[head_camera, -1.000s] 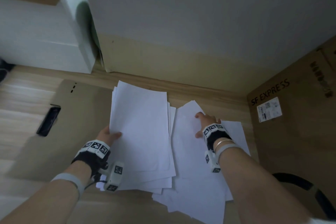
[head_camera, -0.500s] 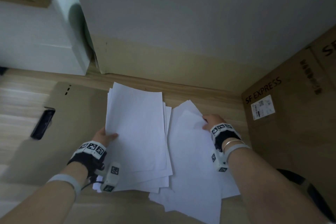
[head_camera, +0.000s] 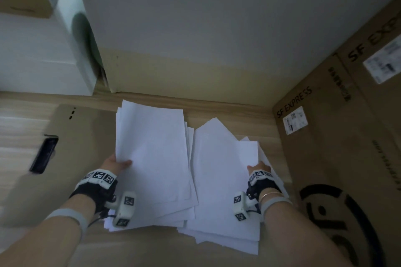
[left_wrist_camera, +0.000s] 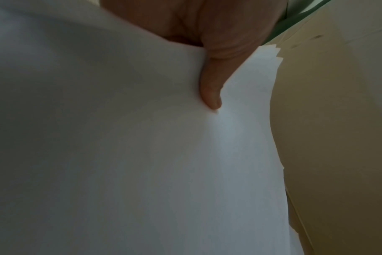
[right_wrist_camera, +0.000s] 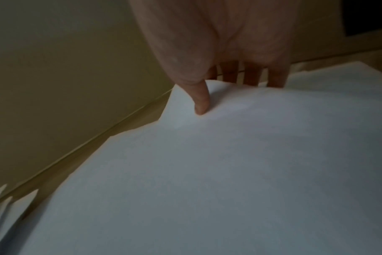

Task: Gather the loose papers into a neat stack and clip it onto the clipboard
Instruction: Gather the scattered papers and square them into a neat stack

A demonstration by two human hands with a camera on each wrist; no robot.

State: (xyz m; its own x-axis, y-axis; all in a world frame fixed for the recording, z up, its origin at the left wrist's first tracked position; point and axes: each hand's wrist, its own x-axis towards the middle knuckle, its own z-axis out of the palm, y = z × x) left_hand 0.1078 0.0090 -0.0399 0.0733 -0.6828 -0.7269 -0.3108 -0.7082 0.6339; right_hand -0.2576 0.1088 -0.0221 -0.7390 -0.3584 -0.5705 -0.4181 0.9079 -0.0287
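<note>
While both hands' fingers pinch papers (head_camera: 152, 154), wood floor (head_camera: 19, 128) meets wall (head_camera: 195, 28); clipboard (head_camera: 71, 147) apparently underneath.

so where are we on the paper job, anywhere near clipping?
Not close. Done: some sheets roughly gathered in the left pile, edges uneven. In hand: left hand pinches that pile, right hand pinches the right pile's edge. Left: merge, square up, clip onto the clipboard, whose clip holds nothing.
</note>
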